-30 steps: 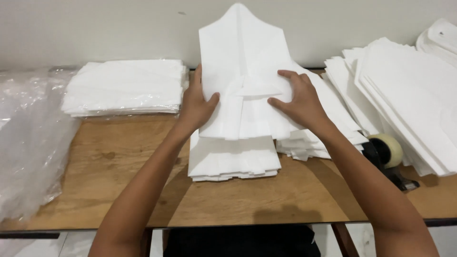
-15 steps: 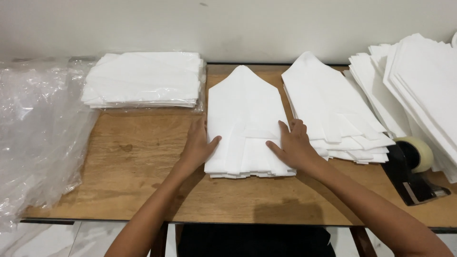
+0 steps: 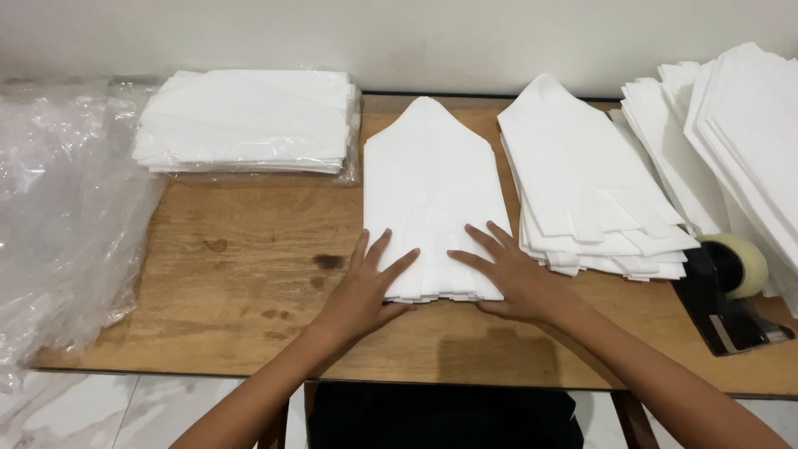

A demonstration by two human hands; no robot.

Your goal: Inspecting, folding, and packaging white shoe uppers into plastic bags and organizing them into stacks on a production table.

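A person's left hand point(image 3: 366, 287) and right hand point(image 3: 507, 278) lie flat, fingers spread and gripping nothing, on the near end of a stack of white folded fabric pieces with a pointed top point(image 3: 431, 195) at the middle of a worn wooden desk point(image 3: 249, 258). A second ago the top piece was held up off the stack between both hands; half a second ago it was already down. It now lies square on the pile, and the palms appear to be pressing and evening its lower edge. The stack is smooth and peaked at the far end, its layered edges showing just under the fingers.

To its right, close beside it, lies a fanned pile of similar white pointed pieces point(image 3: 590, 191), and beyond that more white sheets point(image 3: 731, 133) run off the frame. A flat bundle of white fabric in clear wrap point(image 3: 245, 120) sits at the far left of the desk, next to crumpled clear plastic sheeting point(image 3: 62, 216). A black tape dispenser with a pale roll point(image 3: 731, 291) stands at the right edge; what lies behind it is hard to make out.
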